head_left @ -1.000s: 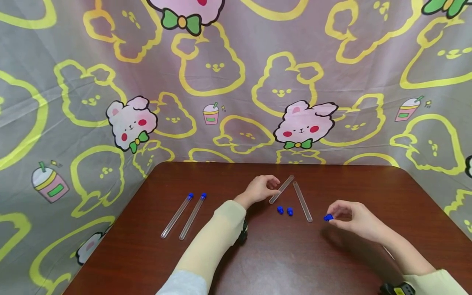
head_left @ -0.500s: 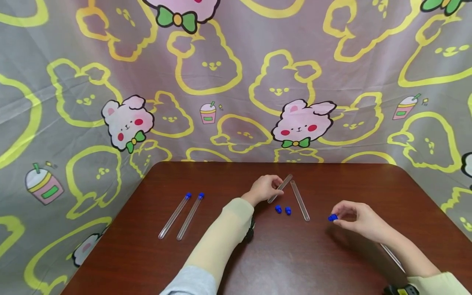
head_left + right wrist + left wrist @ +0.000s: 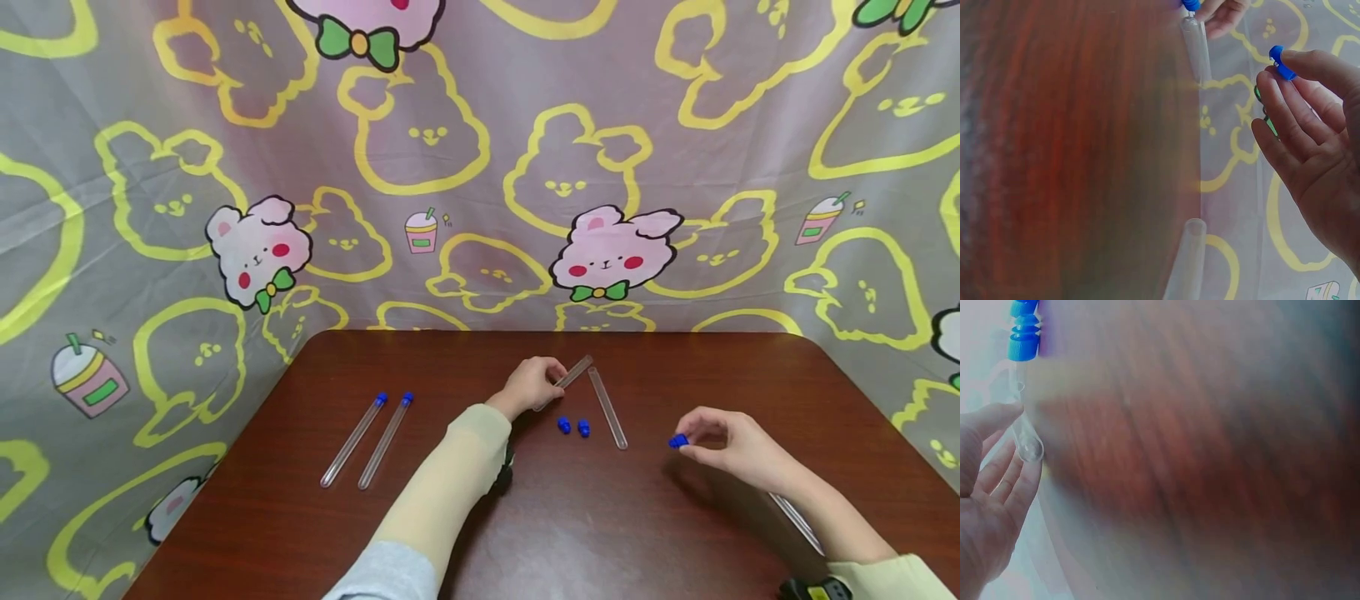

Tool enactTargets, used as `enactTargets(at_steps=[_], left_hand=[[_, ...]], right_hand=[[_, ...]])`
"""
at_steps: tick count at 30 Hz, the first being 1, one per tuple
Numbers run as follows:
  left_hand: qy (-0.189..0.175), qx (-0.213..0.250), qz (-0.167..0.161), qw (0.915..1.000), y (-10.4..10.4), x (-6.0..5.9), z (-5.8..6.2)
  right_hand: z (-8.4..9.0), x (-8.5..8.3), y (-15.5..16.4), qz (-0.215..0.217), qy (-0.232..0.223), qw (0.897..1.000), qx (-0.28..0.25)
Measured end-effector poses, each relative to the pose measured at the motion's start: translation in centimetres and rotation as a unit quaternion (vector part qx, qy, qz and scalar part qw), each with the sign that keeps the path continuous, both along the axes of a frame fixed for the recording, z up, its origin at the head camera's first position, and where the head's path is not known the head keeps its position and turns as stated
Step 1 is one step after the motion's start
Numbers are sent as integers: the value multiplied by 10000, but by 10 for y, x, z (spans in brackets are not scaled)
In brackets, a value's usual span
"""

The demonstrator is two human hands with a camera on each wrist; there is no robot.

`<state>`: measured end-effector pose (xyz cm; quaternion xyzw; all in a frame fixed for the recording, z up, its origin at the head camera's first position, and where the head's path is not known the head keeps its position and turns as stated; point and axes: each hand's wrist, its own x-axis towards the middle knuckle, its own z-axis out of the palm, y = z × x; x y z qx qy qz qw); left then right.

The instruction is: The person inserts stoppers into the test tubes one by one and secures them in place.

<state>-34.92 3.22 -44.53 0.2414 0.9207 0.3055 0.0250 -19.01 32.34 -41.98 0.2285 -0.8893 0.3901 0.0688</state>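
The left hand (image 3: 534,383) now curls round the open test tube (image 3: 573,372), lifting its near end off the bench (image 3: 600,517); the right hand (image 3: 731,454) still pinches a blue cap (image 3: 678,442), apart from it.

We seem to be at a makeshift home tabletop: a dark wooden table (image 3: 570,533) fills the lower frame, and a cartoon bunny-print cloth (image 3: 465,167) hangs behind and along both sides.

Loose caps (image 3: 573,427) between both hands
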Motion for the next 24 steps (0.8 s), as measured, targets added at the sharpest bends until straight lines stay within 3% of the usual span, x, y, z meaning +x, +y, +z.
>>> enactTargets(at_steps=[13,19,24], left_hand=[[-3,1031,-83,9946,-23,5,4],[-250,1484,-128,9885,-36,12,11],[-269,1710,-366,9842,-48,19,14]], right_hand=[[9,-5,-4,-5,250,9996,-90],[13,-9,-8,-86,253,9996,-54],[18,-10,-14,-50,295,9995,-114]])
